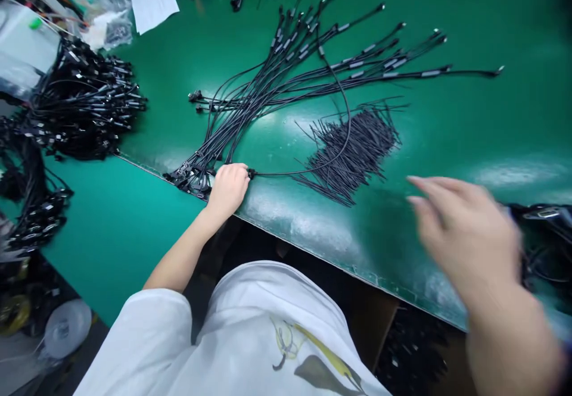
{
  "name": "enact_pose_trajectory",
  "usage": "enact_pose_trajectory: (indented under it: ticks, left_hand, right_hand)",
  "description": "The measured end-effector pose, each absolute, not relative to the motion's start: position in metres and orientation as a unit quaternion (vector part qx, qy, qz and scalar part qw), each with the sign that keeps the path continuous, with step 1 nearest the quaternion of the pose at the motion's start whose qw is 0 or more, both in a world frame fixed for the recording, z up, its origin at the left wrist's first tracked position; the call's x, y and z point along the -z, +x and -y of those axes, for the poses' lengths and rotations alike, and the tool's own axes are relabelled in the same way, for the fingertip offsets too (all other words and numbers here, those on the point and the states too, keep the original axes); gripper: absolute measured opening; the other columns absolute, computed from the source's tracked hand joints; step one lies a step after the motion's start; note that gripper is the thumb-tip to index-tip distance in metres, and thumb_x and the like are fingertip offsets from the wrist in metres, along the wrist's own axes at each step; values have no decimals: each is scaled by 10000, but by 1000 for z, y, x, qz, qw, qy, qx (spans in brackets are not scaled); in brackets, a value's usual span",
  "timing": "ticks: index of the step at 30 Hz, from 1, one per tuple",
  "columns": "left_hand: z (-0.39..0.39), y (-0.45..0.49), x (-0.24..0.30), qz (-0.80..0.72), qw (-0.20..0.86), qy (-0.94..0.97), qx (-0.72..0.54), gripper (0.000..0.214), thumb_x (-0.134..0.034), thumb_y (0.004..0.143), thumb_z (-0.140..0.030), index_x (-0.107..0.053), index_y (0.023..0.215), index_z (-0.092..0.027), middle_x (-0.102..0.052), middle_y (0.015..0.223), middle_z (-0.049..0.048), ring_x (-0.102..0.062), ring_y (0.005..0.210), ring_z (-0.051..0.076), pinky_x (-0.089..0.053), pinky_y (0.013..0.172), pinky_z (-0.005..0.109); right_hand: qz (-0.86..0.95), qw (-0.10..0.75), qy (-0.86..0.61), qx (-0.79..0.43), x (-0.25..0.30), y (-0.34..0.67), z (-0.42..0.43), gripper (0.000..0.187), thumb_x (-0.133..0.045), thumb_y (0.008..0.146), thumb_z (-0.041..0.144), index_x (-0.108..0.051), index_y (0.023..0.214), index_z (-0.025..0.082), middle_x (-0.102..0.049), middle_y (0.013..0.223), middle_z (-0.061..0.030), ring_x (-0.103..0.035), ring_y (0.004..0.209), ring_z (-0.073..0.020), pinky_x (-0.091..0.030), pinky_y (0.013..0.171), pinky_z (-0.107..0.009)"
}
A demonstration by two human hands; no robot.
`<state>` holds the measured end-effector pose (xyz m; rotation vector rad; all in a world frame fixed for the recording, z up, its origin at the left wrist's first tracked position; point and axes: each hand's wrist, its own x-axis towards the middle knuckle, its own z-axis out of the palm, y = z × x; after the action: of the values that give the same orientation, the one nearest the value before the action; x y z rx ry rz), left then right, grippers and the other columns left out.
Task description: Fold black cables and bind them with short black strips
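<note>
A white short-sleeved T-shirt (263,318), its left sleeve (147,330) plain, carries a leafy print (317,360) in mustard yellow, grey-green and dark brown.

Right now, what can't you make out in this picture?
All in the head camera's view:
1. The end of the looped black cable at the left hand: hidden by that hand, so I can't tell how it is held.
2. The right hand: blurred, fine finger detail lost.
3. The dark cables at far right: cut off by the picture's edge.
4. The white sheet: any writing is too small to read.
</note>
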<state>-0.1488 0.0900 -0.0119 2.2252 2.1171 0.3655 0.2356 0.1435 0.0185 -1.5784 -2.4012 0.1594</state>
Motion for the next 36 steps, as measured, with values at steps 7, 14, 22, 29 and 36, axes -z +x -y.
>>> enact_pose_trajectory:
  ticks: [7, 14, 22, 29, 36]
  left_hand:
    - [-123, -132, 15, -606, 105, 766, -185, 121, -493, 925, -188, -590, 987, -152, -650, 1186, 182, -591, 1158, 284, -427, 1007, 452]
    - [-86, -172, -39, -698, 283, 592, -287, 261, -477, 942, -442, -587, 912, -206, -500, 621, -42, -484, 571, 130, -365, 586, 251]
    - [-42, -208, -57, -627, 452, 444, -454, 326, -580, 881, -480, -637, 882, -159, -389, 484, -69, -382, 475, 90, -343, 506, 229]
    - [-23, -198, -74, -485, 425, 353, -678, 379, -679, 809, -452, -497, 618, -180, -693, 1093, 104, -596, 1202, 251, -495, 1038, 434]
    - [-20, -147, -79, -576, 332, 548, -508, 285, -487, 943, -408, -618, 1056, -181, -662, 1256, 132, -630, 1170, 239, -461, 1061, 435]
  right_hand:
    - [962, 142, -231, 12, -9, 69, -195, 323, -493, 977, 276, -621, 1226, 116, -657, 1130, -153, -596, 903, -234, -431, 787, -364]
    - [959, 92, -230, 136, -25, 76, -295, 289, -393, 966, 122, -675, 1028, 122, -628, 820, -78, -469, 735, -167, -311, 694, -300]
    - [872, 196, -386, 227, -128, 147, -378, 465, -214, 1044, 215, -655, 1146, 111, -636, 978, -130, -419, 723, -145, -233, 653, -294]
    - [839, 247, -418, 245, -163, 181, -317, 540, -194, 1043, 357, -654, 1179, 111, -641, 979, -187, -520, 817, -216, -280, 664, -342]
    - [949, 179, -161, 202, -100, 163, -149, 337, -382, 936, 92, -601, 1183, 156, -607, 697, -28, -483, 577, -136, -235, 497, -275]
